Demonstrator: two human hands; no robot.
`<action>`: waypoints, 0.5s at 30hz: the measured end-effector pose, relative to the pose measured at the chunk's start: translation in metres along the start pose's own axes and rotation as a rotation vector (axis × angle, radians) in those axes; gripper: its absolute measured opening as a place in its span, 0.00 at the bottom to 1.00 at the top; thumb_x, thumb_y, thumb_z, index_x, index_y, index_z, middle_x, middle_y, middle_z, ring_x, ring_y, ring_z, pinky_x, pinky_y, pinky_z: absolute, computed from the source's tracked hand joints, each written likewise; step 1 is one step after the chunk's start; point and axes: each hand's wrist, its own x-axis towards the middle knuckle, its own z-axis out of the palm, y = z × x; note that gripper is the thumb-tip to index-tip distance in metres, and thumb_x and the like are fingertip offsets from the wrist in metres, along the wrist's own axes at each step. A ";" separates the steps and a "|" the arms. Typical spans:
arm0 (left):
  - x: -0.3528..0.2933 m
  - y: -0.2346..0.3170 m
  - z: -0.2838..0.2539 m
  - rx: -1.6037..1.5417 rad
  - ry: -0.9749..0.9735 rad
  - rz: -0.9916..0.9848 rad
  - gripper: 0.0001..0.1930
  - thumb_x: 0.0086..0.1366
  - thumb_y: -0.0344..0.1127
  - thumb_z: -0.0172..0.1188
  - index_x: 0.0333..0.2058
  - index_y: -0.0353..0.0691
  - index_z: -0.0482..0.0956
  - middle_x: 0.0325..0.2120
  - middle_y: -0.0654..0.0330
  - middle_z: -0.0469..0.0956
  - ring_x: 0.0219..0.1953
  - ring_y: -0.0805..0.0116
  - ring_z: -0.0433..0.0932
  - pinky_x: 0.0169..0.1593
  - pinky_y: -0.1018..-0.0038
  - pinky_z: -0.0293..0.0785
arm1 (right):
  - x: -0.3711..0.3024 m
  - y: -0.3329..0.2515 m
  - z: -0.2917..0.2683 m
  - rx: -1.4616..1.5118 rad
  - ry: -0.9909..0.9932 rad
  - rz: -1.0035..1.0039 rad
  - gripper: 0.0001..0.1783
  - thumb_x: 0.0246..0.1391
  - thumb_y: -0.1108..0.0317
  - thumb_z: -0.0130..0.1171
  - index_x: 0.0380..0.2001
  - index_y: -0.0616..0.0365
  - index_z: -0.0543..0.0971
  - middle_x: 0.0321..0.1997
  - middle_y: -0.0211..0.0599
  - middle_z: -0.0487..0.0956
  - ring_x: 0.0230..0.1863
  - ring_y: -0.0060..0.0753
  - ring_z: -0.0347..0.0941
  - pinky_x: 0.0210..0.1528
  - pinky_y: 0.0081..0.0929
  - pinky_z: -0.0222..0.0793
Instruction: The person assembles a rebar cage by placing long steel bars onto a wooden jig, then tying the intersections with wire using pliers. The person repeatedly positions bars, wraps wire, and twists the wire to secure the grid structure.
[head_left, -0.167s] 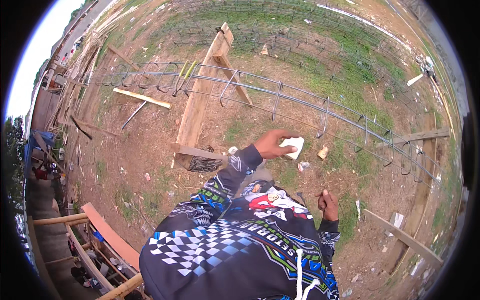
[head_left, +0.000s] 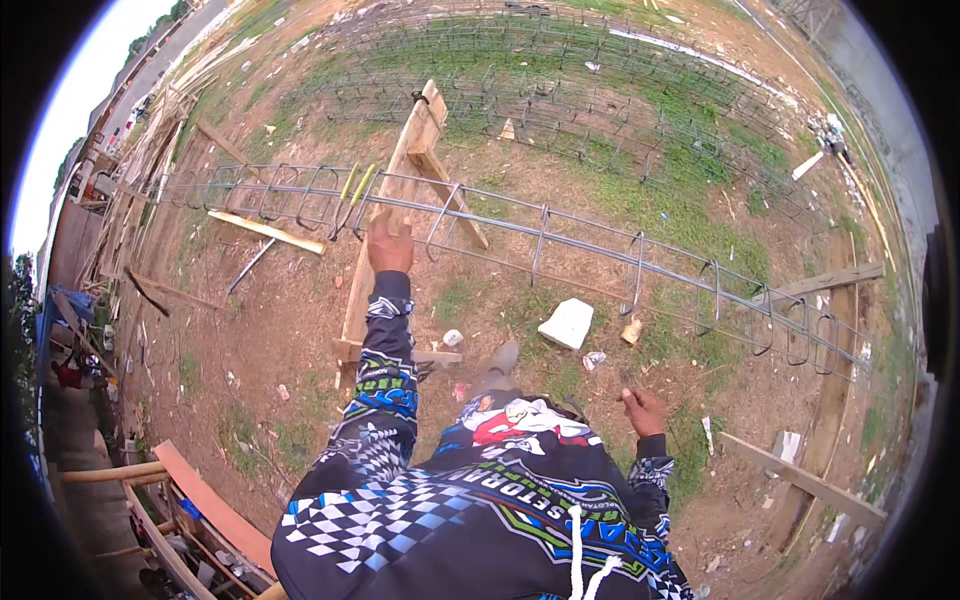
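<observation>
My left hand (head_left: 390, 243) is stretched forward over an upright wooden board (head_left: 370, 285), fingers apart, with nothing visible in it. Just left of its fingertips, pincers with yellow handles (head_left: 357, 190) hang on a long reinforcing-bar cage (head_left: 590, 246). The cage runs across in front of me, resting on wooden supports, with bent wire stirrups spaced along its bars. Low at my right side, my right hand (head_left: 642, 412) has its fingers curled in and the thumb on top. Whatever it may hold is hidden.
A white block (head_left: 567, 323) lies on the ground before my feet. More steel cages (head_left: 620, 110) stretch over the grass beyond. A wooden plank (head_left: 800, 478) juts out at the right. At lower left stands a timber frame (head_left: 215, 505). A pale wood strip (head_left: 265, 232) lies farther left.
My left hand has swung left and forward, from above the white block to the upright board beside the pincers. The right hand stays low and curled. The view has shifted slightly.
</observation>
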 end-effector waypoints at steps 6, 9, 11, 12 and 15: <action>0.135 -0.213 0.016 0.444 -0.290 -0.193 0.34 0.46 0.32 0.66 0.56 0.42 0.72 0.46 0.45 0.78 0.48 0.45 0.77 0.52 0.58 0.74 | 0.051 0.079 0.034 -0.305 0.316 0.248 0.17 0.48 0.53 0.62 0.32 0.54 0.85 0.30 0.50 0.82 0.35 0.49 0.80 0.41 0.41 0.73; 0.156 -0.198 0.040 0.524 -0.541 -0.183 0.35 0.39 0.37 0.75 0.51 0.41 0.76 0.41 0.51 0.81 0.45 0.51 0.80 0.51 0.60 0.75 | 0.025 0.142 0.048 -0.240 0.451 0.408 0.14 0.47 0.56 0.63 0.31 0.53 0.86 0.31 0.50 0.82 0.36 0.48 0.80 0.42 0.40 0.74; 0.164 -0.202 0.025 0.503 -0.621 -0.190 0.34 0.39 0.34 0.73 0.51 0.41 0.77 0.40 0.53 0.82 0.44 0.53 0.81 0.51 0.60 0.75 | 0.003 0.149 0.059 -0.129 0.496 0.565 0.13 0.45 0.57 0.63 0.30 0.53 0.86 0.31 0.51 0.82 0.37 0.49 0.80 0.44 0.40 0.74; 0.166 -0.196 0.023 0.513 -0.661 -0.144 0.33 0.41 0.33 0.71 0.51 0.39 0.78 0.39 0.51 0.82 0.43 0.54 0.81 0.51 0.61 0.75 | -0.009 0.154 0.064 -0.047 0.524 0.643 0.13 0.44 0.57 0.64 0.30 0.52 0.87 0.31 0.51 0.82 0.38 0.50 0.80 0.45 0.40 0.74; 0.165 -0.237 0.026 0.113 -0.426 0.014 0.26 0.41 0.29 0.67 0.43 0.30 0.80 0.34 0.50 0.80 0.38 0.52 0.79 0.48 0.63 0.74 | -0.028 0.201 0.087 -0.080 0.598 0.685 0.11 0.43 0.58 0.63 0.29 0.50 0.87 0.31 0.50 0.83 0.39 0.51 0.80 0.47 0.39 0.74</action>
